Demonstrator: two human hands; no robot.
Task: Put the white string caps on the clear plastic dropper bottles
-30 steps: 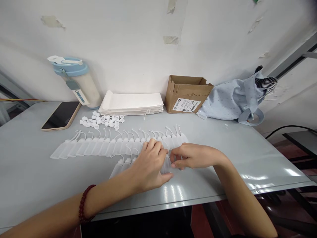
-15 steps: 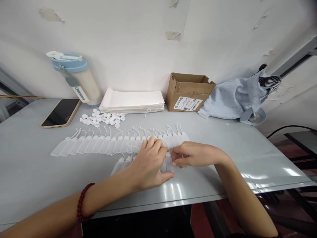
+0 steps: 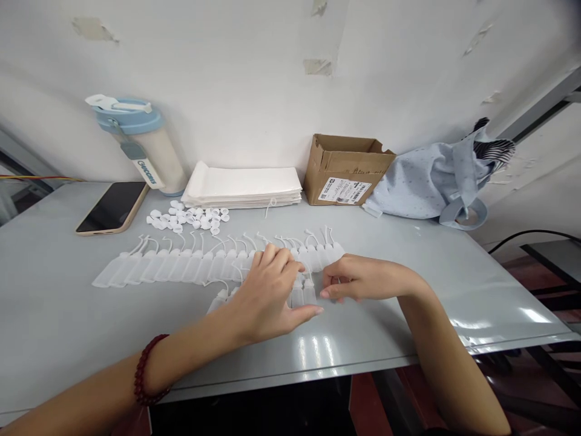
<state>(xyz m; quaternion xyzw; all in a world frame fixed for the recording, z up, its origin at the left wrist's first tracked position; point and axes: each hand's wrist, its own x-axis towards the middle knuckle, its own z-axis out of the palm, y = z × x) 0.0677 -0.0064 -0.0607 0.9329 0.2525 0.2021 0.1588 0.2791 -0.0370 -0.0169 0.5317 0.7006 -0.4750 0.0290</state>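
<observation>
Though partly hidden by the left hand [image 3: 265, 297], two short translucent plastic bottles [image 3: 303, 293] at centre frame, lying on the grey table [image 3: 54, 321], long axes running toward the wall, necks up-frame:

- Left hand: nearer of the two, fingers [image 3: 276, 257] spread across the upper row of matching bottles [image 3: 181, 266], thumb [image 3: 308, 312] stretched just below the pair; clamped or merely resting, impossible to tell from this view.
- Right hand [image 3: 367, 278]: fingers curled, thumb apart, tips just right of the pair, no visible hold.
- Lower row of bottles [image 3: 218, 300]: partly under the left palm, with thin white tethers.
- Red bead bracelet [image 3: 145, 370]: on the left wrist, lower left.
- White caps [image 3: 186, 218]: loose heap, upper left of centre.
- Paper envelopes [image 3: 240, 184]: flat stack behind the caps.
- Cardboard box [image 3: 345, 169]: open, upper right of centre.
- Blue cloth bag [image 3: 431, 184]: far right.
- Tumbler [image 3: 140, 145] and phone [image 3: 111, 208]: upper left.
</observation>
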